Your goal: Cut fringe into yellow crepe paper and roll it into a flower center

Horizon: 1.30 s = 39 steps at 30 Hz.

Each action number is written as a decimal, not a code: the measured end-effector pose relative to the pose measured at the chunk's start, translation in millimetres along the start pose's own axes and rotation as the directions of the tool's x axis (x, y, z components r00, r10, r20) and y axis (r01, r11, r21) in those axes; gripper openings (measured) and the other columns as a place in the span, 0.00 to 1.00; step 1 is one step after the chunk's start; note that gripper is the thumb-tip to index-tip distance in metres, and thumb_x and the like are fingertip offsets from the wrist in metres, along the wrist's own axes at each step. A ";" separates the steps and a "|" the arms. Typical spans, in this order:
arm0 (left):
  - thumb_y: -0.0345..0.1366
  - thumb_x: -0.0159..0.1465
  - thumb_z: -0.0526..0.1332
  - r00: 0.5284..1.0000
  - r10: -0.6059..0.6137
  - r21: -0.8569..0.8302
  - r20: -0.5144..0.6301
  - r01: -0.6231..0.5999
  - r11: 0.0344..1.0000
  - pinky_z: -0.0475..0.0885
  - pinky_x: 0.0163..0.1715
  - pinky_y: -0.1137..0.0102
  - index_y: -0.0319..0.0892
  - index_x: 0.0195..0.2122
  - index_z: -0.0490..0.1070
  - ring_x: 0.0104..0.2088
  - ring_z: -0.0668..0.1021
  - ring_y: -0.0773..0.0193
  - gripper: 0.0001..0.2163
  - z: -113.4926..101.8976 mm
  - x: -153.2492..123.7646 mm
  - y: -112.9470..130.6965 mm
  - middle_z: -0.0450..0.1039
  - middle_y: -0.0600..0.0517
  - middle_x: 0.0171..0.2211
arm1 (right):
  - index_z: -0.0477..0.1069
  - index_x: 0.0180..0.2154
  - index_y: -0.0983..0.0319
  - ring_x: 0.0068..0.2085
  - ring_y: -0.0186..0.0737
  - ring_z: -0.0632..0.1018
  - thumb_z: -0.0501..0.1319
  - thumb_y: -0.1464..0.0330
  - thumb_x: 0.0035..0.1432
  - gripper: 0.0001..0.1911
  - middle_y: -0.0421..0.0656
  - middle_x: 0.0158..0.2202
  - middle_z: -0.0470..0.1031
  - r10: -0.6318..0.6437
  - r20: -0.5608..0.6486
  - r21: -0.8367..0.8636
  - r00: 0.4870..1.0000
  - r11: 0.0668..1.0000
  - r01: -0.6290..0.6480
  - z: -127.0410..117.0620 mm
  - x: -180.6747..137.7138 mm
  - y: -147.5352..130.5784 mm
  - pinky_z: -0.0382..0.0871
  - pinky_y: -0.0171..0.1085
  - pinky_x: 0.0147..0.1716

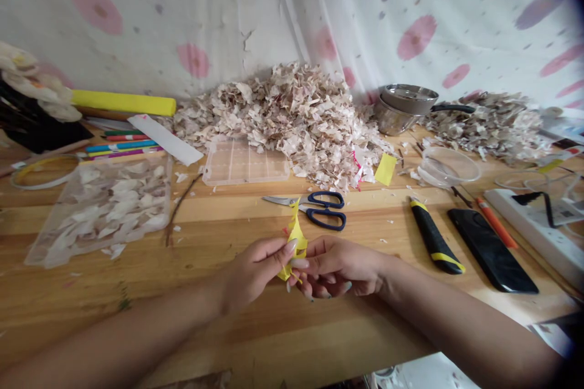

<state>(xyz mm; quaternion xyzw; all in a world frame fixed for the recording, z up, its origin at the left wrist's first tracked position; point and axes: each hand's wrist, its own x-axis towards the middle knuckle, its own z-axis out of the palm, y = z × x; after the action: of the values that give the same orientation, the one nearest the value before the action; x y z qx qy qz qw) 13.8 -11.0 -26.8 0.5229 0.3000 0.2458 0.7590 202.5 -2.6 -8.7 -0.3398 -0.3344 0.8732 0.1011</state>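
Near the table's front edge, my left hand (pixel 262 264) pinches a cut strip of yellow paper (pixel 296 234) between thumb and finger. My right hand (pixel 335 264) grips the same strip from the other side, its remaining fingers curled below. The paper has a fringed edge and stands partly upright; its lower part is hidden among the fingers. Just beyond the hands lie scissors (pixel 326 209) with dark blue handles, blades toward the left. A small yellow paper square (pixel 385 169) rests farther back, by the heap of pale flakes (pixel 301 121).
At left are a clear tray of petal-like pieces (pixel 109 206), several pens (pixel 121 147) and a thin twig (pixel 182 206). A clear lid (pixel 246 161) lies behind. At right are a utility knife (pixel 435 237), a phone (pixel 493 249), a power strip (pixel 533 225) and metal pots (pixel 404 109).
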 end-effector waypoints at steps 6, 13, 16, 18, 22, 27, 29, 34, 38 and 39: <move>0.49 0.66 0.51 0.999 0.026 -0.005 0.027 -0.026 1.000 0.66 0.29 0.73 0.39 0.29 0.68 0.28 0.73 0.66 0.18 1.8 -0.7 -0.3 0.72 0.50 0.26 | 0.76 0.33 0.69 0.16 0.20 0.64 0.65 0.59 0.53 0.17 0.38 0.21 0.72 0.014 0.022 -0.011 1.000 1.000 -0.013 -1.3 0.6 3.5 0.41 0.24 0.09; 0.48 0.65 0.53 0.998 -0.050 -0.086 0.035 0.053 0.995 0.67 0.32 0.73 0.40 0.27 0.69 0.30 0.76 0.65 0.18 -1.3 -1.6 3.5 0.76 0.50 0.26 | 0.75 0.30 0.69 0.15 0.20 0.62 0.68 0.61 0.49 0.15 0.36 0.19 0.71 -0.017 -0.016 -0.012 1.000 1.000 0.017 2.7 1.6 2.2 0.41 0.26 0.10; 0.46 0.67 0.51 0.998 -0.038 -0.067 0.059 0.042 0.997 0.68 0.37 0.70 0.39 0.30 0.70 0.32 0.77 0.64 0.17 -1.0 -1.3 2.7 0.78 0.48 0.29 | 0.75 0.28 0.69 0.14 0.20 0.60 0.68 0.63 0.48 0.14 0.36 0.18 0.71 -0.045 -0.039 -0.042 0.998 0.998 0.044 4.1 1.2 2.8 0.41 0.26 0.11; 0.46 0.68 0.50 0.996 -0.017 -0.046 0.086 0.021 0.999 0.69 0.40 0.68 0.39 0.32 0.71 0.34 0.77 0.62 0.18 -0.7 -1.1 1.5 0.78 0.48 0.31 | 0.73 0.24 0.69 0.14 0.20 0.60 0.69 0.63 0.46 0.14 0.36 0.17 0.71 -0.060 -0.054 -0.043 0.997 0.997 0.057 5.5 1.5 3.9 0.41 0.27 0.12; 0.47 0.67 0.50 0.994 0.019 0.024 0.109 -0.022 0.999 0.68 0.43 0.66 0.38 0.33 0.71 0.37 0.77 0.60 0.19 -1.3 -2.0 -1.4 0.78 0.47 0.33 | 0.70 0.18 0.68 0.13 0.20 0.59 0.71 0.64 0.40 0.15 0.35 0.14 0.69 -0.078 -0.087 -0.024 0.993 0.997 0.076 10.5 3.1 5.9 0.43 0.27 0.13; 0.51 0.65 0.52 0.999 0.000 0.102 0.044 -0.004 0.995 0.68 0.39 0.68 0.38 0.32 0.69 0.34 0.76 0.61 0.19 -3.2 -3.3 -4.7 0.77 0.49 0.30 | 0.68 0.18 0.67 0.13 0.19 0.58 0.73 0.66 0.37 0.16 0.34 0.13 0.68 -0.049 -0.091 -0.021 0.995 0.999 0.047 12.6 2.5 5.0 0.41 0.27 0.13; 0.50 0.65 0.53 0.998 -0.002 0.068 0.057 -0.002 0.998 0.68 0.39 0.68 0.38 0.32 0.70 0.34 0.77 0.62 0.19 -3.4 -3.0 -4.8 0.77 0.50 0.28 | 0.68 0.19 0.68 0.13 0.19 0.58 0.72 0.65 0.40 0.16 0.35 0.15 0.69 -0.029 -0.060 -0.034 0.998 0.999 0.027 9.6 1.4 3.9 0.39 0.27 0.12; 0.49 0.64 0.54 0.998 0.010 -0.058 0.066 -0.006 0.998 0.68 0.33 0.72 0.37 0.31 0.71 0.30 0.76 0.65 0.18 -2.0 -1.1 -0.2 0.76 0.50 0.28 | 0.73 0.28 0.69 0.15 0.20 0.62 0.69 0.62 0.47 0.15 0.38 0.20 0.72 0.002 0.050 0.016 0.999 1.000 -0.002 -0.6 -1.0 2.2 0.38 0.26 0.11; 0.49 0.63 0.56 0.999 0.008 -0.067 0.033 -0.006 0.998 0.68 0.32 0.73 0.37 0.30 0.72 0.30 0.75 0.66 0.18 -1.0 0.1 4.2 0.76 0.50 0.28 | 0.73 0.28 0.70 0.15 0.20 0.63 0.67 0.63 0.50 0.14 0.38 0.20 0.71 0.005 0.045 0.012 0.999 1.000 -0.005 -3.2 -1.6 0.9 0.37 0.26 0.11; 0.49 0.63 0.57 0.999 0.012 -0.060 0.029 -0.011 0.998 0.68 0.33 0.73 0.37 0.30 0.72 0.29 0.75 0.66 0.18 -0.9 0.1 4.7 0.76 0.50 0.28 | 0.73 0.28 0.70 0.15 0.20 0.63 0.67 0.63 0.49 0.14 0.38 0.20 0.71 0.003 0.034 0.004 0.999 1.000 -0.003 -2.8 -1.6 0.5 0.37 0.26 0.11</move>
<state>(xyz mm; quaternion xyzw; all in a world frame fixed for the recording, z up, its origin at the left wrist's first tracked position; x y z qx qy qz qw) 13.0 -8.8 -22.6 0.5054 0.2783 0.2512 0.7772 205.6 -2.2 -9.7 -0.3252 -0.3336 0.8797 0.0948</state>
